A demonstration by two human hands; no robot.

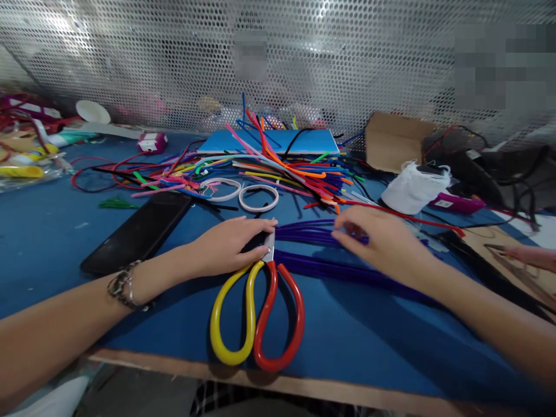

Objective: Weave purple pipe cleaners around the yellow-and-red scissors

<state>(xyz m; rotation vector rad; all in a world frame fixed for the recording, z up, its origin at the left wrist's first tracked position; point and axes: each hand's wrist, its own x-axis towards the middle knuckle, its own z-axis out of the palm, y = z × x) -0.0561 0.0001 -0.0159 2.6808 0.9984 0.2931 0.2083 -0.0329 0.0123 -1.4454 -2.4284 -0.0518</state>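
Note:
Scissors (279, 324) with one yellow and one red handle lie near the table's front edge, handles toward me. My left hand (228, 246) is at their metal blades, thumb near the pivot and fingers over the upper part, hiding the tips. To the right, dark blue pipe cleaners (304, 231) stretch from beside the blades to my right hand (376, 240). Its thumb and fingers are curled around several of these strands. A second dark blue bundle (330, 267) lies flat on the table, running beneath my right forearm.
Behind my hands are two white rings (259, 198) and a heap of multicoloured pipe cleaners (295, 174). A black phone (136, 234) lies left. A white cloth-like item (410, 188) and cardboard (393, 142) stand at right. Another person's hand (532, 256) shows at the right edge.

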